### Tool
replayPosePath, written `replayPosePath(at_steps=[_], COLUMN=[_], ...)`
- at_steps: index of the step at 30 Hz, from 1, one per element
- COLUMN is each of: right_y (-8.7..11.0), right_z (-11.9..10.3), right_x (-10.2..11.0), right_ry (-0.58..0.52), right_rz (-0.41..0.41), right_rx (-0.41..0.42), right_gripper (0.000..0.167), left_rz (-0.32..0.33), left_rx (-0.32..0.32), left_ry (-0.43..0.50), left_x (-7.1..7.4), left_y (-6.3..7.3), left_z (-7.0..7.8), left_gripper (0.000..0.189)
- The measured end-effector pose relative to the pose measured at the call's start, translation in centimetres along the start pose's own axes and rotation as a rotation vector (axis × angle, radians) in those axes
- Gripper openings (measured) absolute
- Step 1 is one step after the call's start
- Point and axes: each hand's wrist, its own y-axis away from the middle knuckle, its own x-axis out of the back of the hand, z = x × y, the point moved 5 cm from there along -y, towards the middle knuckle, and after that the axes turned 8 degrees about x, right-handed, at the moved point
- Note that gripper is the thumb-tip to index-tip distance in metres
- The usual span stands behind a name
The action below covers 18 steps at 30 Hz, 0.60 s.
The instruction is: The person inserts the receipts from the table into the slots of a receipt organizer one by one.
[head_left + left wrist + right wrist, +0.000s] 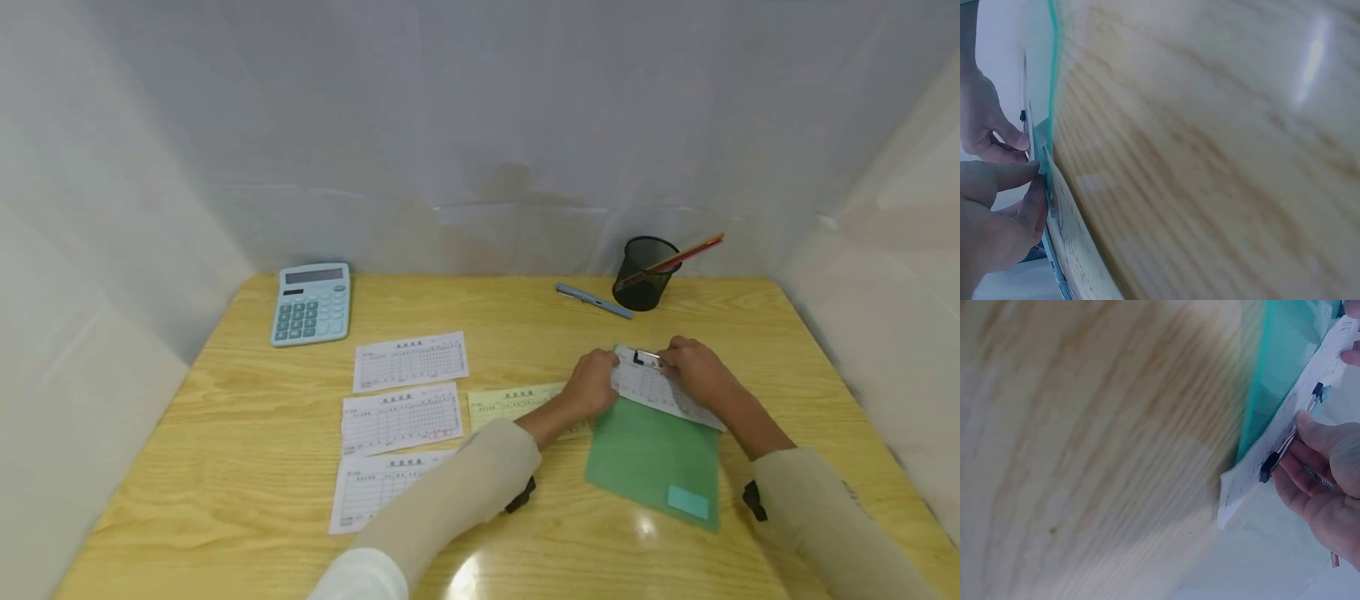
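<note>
A green plastic folder (652,458) lies on the right part of the table, a white printed form (637,382) across its top end. At the form's upper edge is a metal clip (647,359) with black ends. My right hand (699,377) pinches this clip between thumb and fingers; the clip (1269,467) shows closer in the right wrist view. My left hand (596,383) pinches the upper left corner of the form, over the folder's edge. Left thumb and fingertip meet at the green edge in the left wrist view. A yellow form (517,402) lies partly under my left wrist.
Three white forms (408,362) lie in a column left of centre, the lowest partly covered by my left sleeve. A light blue calculator (312,305) sits at the back left. Behind the folder are a blue pen (594,300) and a black mesh pen cup (643,279) holding pencils.
</note>
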Motion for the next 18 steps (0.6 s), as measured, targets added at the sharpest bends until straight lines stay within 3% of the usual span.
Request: replayPosePath(at_steps=[9,14,18], right_y=[0.0,0.0,-0.1], right_z=[0.3,0.5,0.6], right_x=[0.1,-0.2,-0.4], right_ry=[-0.007,-0.007,-0.023], right_rz=[0.013,0.005,-0.013], right_rx=[-0.003,-0.019,-0.045], right_gripper=[0.022,0.023,0.024], left_rz=[-0.027,-0.014,-0.004], left_rx=[-0.120,-0.095,-0.053], left_ry=[0.102,0.168,0.235], left_x=[1.8,3.8,6.0], left_y=[0.4,0.8,1.4], left_z=[-1.1,-2.8,-5.4], left_gripper=[0.048,0.048,0.054])
